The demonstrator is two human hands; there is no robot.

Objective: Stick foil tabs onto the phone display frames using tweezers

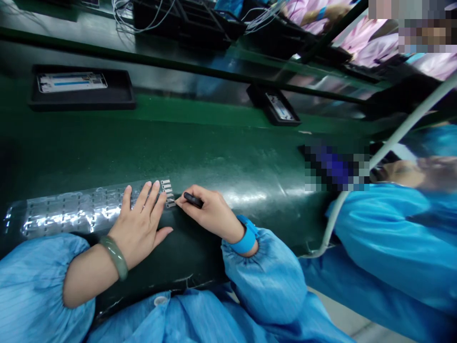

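A long strip of clear plastic film (71,209) with rows of small dark marks lies on the green work surface. My left hand (141,224) rests flat on its right part, fingers spread and holding nothing. Past those fingertips, a column of small pale grey labels (166,185) shows at the strip's right end. My right hand (212,212) is closed around a short black tool (193,200) whose rounded end sticks up between thumb and fingers; its exact kind is unclear. The right fingertips are at the lowest labels, and whether they touch them I cannot tell.
Behind the strip, a black tray (117,93) holds an opened phone frame (71,82). Another black tray (287,116) with a similar frame stands farther right. A pale tube (335,214) slants between me and a co-worker in a blue sleeve (385,219). White cables (123,14) hang at the back.
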